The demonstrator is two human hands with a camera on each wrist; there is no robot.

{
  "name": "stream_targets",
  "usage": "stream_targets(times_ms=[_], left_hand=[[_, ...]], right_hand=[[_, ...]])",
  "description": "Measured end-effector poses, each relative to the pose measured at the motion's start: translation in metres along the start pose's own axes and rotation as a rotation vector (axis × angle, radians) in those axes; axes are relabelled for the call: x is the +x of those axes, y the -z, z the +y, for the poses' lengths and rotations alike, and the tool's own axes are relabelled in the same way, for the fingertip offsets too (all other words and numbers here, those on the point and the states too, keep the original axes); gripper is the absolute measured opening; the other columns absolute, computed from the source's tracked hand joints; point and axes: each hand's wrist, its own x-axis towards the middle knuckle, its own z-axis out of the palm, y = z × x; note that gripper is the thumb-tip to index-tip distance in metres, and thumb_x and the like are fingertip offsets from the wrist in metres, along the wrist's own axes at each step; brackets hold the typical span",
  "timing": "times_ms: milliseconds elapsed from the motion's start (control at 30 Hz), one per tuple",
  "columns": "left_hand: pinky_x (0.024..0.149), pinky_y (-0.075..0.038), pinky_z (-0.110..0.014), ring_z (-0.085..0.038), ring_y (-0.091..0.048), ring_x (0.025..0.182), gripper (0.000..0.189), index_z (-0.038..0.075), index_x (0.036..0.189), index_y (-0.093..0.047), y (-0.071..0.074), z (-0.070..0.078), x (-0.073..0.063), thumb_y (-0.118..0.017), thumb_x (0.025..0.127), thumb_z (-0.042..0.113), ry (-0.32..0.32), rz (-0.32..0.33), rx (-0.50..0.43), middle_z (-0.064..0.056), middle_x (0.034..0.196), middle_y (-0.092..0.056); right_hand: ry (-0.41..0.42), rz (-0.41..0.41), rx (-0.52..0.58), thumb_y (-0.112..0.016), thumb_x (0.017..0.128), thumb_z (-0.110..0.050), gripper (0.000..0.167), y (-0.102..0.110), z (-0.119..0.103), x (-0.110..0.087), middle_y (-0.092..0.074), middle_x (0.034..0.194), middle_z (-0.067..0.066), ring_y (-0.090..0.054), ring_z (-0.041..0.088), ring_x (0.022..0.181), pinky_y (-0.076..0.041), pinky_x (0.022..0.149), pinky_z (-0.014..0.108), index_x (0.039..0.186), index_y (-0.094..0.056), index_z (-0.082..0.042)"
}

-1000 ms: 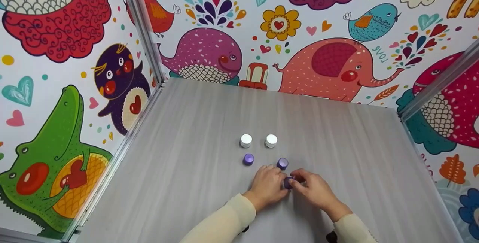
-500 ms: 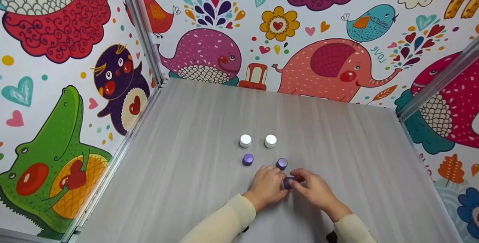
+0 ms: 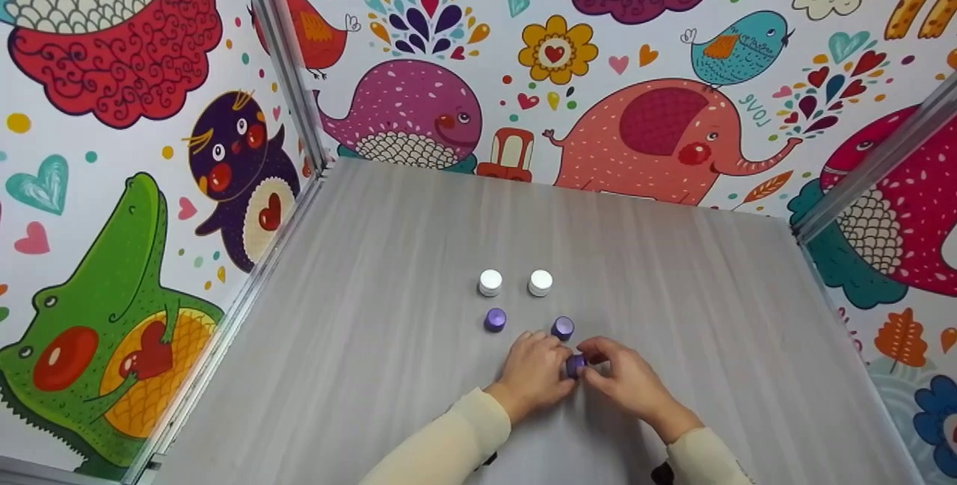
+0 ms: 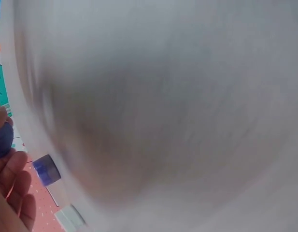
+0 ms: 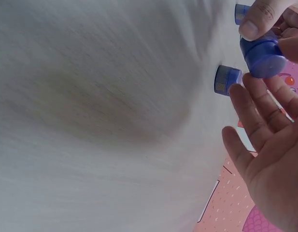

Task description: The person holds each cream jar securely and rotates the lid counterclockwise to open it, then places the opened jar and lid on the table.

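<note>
A small purple jar is held between the two hands, low over the table. The left hand grips its body; in the right wrist view that hand's thumb presses along the side. At the jar's other end, the right hand has its thumb and fingertips round the rounded purple lid, the other fingers spread loosely. Just beyond the hands stands a second purple jar, and a third purple jar stands further left. The left wrist view catches the held jar only at its edge.
Two white jars stand side by side behind the purple ones. The grey wood-grain table is bounded by printed cartoon walls at the left, back and right, with metal posts at the corners.
The right thumb and fingertips have shifted back slightly on the held jar, so more of its purple surface shows. The left hand and the standing jars stay where they were.
</note>
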Motion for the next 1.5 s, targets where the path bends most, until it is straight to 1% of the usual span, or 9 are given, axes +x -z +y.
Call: stream_targets(times_ms=[167,300,467,700,833,1000,1100,1267,1500], left_hand=[[0.067,-0.042,-0.03,-0.014,-0.054,0.073,0.033,0.02,0.088,-0.074,0.0009,0.0,0.0004,-0.076,0.077,0.051,-0.002,-0.005,0.001,0.007,0.077,-0.062],[0.066,-0.042,-0.03,-0.014,-0.055,0.073,0.033,0.02,0.088,-0.074,0.0004,-0.0004,-0.0002,-0.076,0.076,0.051,-0.007,-0.001,0.01,0.007,0.078,-0.063],[0.066,-0.042,-0.03,-0.014,-0.055,0.073,0.034,0.02,0.089,-0.075,-0.0002,-0.0005,-0.0004,-0.076,0.077,0.051,-0.009,-0.004,0.014,0.007,0.078,-0.064],[0.068,-0.042,-0.03,-0.014,-0.054,0.073,0.034,0.02,0.089,-0.074,-0.0007,-0.0004,-0.0005,-0.075,0.077,0.052,-0.009,0.005,0.012,0.008,0.079,-0.064],[0.069,-0.042,-0.03,-0.014,-0.055,0.074,0.034,0.02,0.091,-0.075,-0.0013,-0.0007,-0.0008,-0.075,0.077,0.051,-0.008,0.006,0.007,0.008,0.08,-0.065],[0.067,-0.042,-0.029,-0.014,-0.055,0.074,0.033,0.02,0.09,-0.075,-0.0013,-0.0008,-0.0009,-0.076,0.076,0.05,-0.003,-0.004,0.014,0.008,0.08,-0.064],[0.067,-0.042,-0.029,-0.014,-0.055,0.073,0.032,0.02,0.089,-0.075,-0.0008,-0.0009,-0.0008,-0.076,0.077,0.05,-0.001,-0.001,0.012,0.008,0.079,-0.064],[0.067,-0.042,-0.029,-0.014,-0.056,0.074,0.032,0.02,0.088,-0.075,-0.0012,-0.0008,-0.0012,-0.076,0.077,0.051,0.003,0.002,-0.002,0.008,0.079,-0.063],[0.067,-0.042,-0.03,-0.014,-0.056,0.074,0.033,0.02,0.088,-0.075,-0.0026,-0.0008,-0.0022,-0.077,0.076,0.05,-0.002,0.019,-0.007,0.007,0.079,-0.063]], right_hand=[[-0.042,0.009,-0.04,-0.066,0.095,-0.032,0.022,0.0002,-0.0009,0.0001,-0.069,0.091,-0.007,-0.065,0.012,0.082,-0.054,0.075,0.04,0.104,-0.07,-0.013],[-0.009,-0.013,-0.027,-0.071,0.092,-0.023,0.015,0.0001,-0.0001,0.0005,-0.069,0.089,-0.007,-0.066,0.014,0.083,-0.054,0.075,0.043,0.103,-0.07,-0.014],[0.018,-0.019,0.009,-0.074,0.086,-0.012,0.028,0.0,0.0007,0.0007,-0.07,0.096,-0.001,-0.067,0.023,0.09,-0.052,0.08,0.051,0.112,-0.067,-0.007],[-0.028,-0.007,-0.03,-0.067,0.096,-0.033,0.023,-0.0011,0.001,0.0009,-0.07,0.094,-0.006,-0.066,0.013,0.084,-0.054,0.078,0.044,0.105,-0.07,-0.011],[-0.002,-0.024,-0.017,-0.07,0.092,-0.022,0.016,-0.0006,0.002,0.0007,-0.069,0.09,-0.007,-0.066,0.013,0.084,-0.055,0.074,0.039,0.105,-0.07,-0.013],[0.033,-0.032,0.012,-0.072,0.084,-0.01,0.03,-0.0001,0.0025,0.0011,-0.069,0.096,-0.002,-0.067,0.023,0.09,-0.053,0.08,0.048,0.113,-0.066,-0.006],[0.013,-0.02,-0.001,-0.071,0.09,-0.018,0.029,-0.0001,0.0018,0.0018,-0.069,0.097,-0.001,-0.067,0.022,0.09,-0.052,0.081,0.051,0.115,-0.066,-0.004],[-0.031,-0.02,-0.043,-0.065,0.096,-0.034,0.025,-0.0001,0.0006,0.0016,-0.069,0.093,-0.006,-0.065,0.012,0.083,-0.054,0.077,0.044,0.106,-0.07,-0.012],[0.009,-0.038,-0.022,-0.073,0.088,-0.017,0.019,0.0002,0.0016,0.0018,-0.069,0.092,-0.008,-0.066,0.015,0.086,-0.053,0.074,0.037,0.106,-0.068,-0.013]])
